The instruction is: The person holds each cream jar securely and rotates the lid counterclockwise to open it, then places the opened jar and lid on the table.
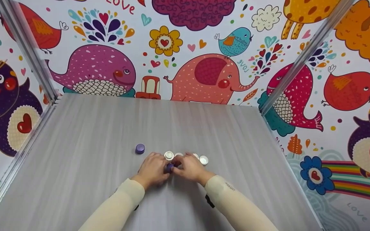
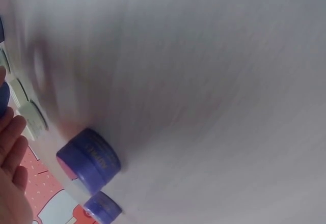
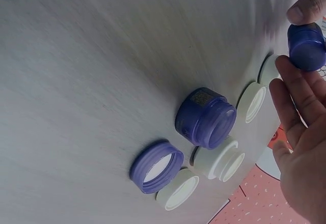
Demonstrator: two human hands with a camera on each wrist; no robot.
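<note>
Between my two hands is a small purple cosmetic jar [image 1: 170, 167]. My right hand [image 1: 189, 166] pinches the jar [image 3: 306, 46], the thumb [image 3: 307, 8] on one side and the fingers on the other. From the left, my left hand [image 1: 153, 169] also grips it, its fingertips against the purple surface at the edge of the left wrist view. By my left hand stand a larger purple jar [image 2: 90, 160] and a smaller purple jar [image 2: 103, 207]. Near my right hand are another purple jar [image 3: 206, 117] and a purple ring-shaped lid [image 3: 157, 166], both hidden by the hand in the head view.
Several white pieces sit just beyond my hands: a white jar [image 3: 220, 159], a white lid [image 3: 177, 189], another white lid [image 3: 251, 102]. A single purple jar [image 1: 140, 149] stands left of them. The grey table [image 1: 85, 128] ends at a cartoon-printed wall [image 1: 153, 69].
</note>
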